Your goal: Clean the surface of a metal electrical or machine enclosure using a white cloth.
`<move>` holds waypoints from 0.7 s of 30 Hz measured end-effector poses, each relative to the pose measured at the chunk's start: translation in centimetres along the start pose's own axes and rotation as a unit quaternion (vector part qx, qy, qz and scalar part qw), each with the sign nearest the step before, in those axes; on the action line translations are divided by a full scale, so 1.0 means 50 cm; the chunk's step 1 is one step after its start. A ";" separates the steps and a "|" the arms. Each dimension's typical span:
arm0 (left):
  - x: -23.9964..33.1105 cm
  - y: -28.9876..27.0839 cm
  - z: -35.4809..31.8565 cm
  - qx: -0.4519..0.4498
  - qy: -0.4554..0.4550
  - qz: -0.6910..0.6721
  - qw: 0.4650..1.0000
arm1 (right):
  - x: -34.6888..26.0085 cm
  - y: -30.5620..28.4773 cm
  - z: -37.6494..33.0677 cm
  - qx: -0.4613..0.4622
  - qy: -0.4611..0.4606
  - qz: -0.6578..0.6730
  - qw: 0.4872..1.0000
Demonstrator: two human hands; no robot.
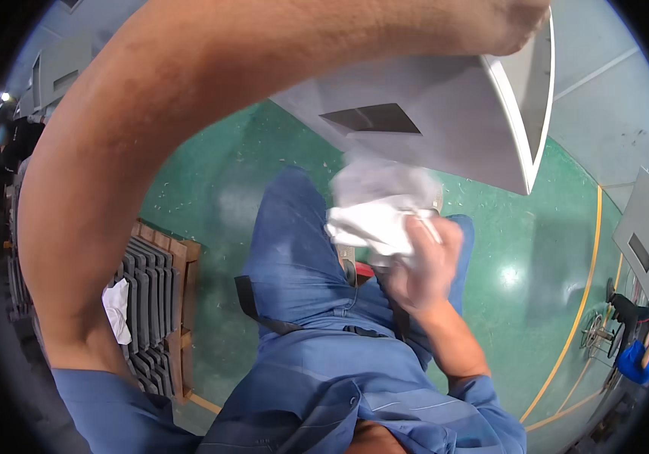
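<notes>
My left arm arches across the top of the view, and my left hand (517,29) is closed at the upper edge of a pale grey panel (453,98). The frame's top partly cuts off its fingers. The panel stands tilted in front of me, with a dark rectangular opening (374,119) in its face and a white folded rim along its right side. In my right hand (424,265), smeared by motion, is a bunched white cloth (377,223), just below the panel's lower edge and over my knees.
On the left, a wooden pallet (186,284) carries a stack of dark grey parts (150,295), with another white cloth (117,310) on it. More grey panels (642,227) stand at far right. There, a person in blue (635,363) is near a wheel. Yellow lines mark the green floor (521,303).
</notes>
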State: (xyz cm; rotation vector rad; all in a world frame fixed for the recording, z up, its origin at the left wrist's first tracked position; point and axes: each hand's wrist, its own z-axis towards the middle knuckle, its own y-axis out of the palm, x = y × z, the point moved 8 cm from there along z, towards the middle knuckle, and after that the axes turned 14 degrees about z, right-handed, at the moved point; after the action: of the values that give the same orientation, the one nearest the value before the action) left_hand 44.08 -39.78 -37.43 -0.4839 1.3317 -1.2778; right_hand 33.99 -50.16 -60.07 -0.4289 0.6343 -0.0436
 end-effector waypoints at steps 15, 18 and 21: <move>0.009 -0.051 -0.122 0.205 0.022 0.049 0.977 | 0.092 0.158 -0.010 0.025 0.095 -0.021 0.995; 0.012 -0.042 -0.129 0.151 -0.040 0.090 0.984 | 0.120 0.287 -0.025 -0.039 0.157 0.010 0.987; -0.032 -0.017 -0.099 0.030 -0.104 0.029 0.994 | 0.152 0.389 -0.035 -0.158 0.247 0.059 0.954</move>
State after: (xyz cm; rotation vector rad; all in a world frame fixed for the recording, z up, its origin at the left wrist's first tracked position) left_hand 39.74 -36.77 -37.34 -0.5177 1.1226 -1.1819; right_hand 37.39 -34.37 -73.42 -0.6991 1.1677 0.0680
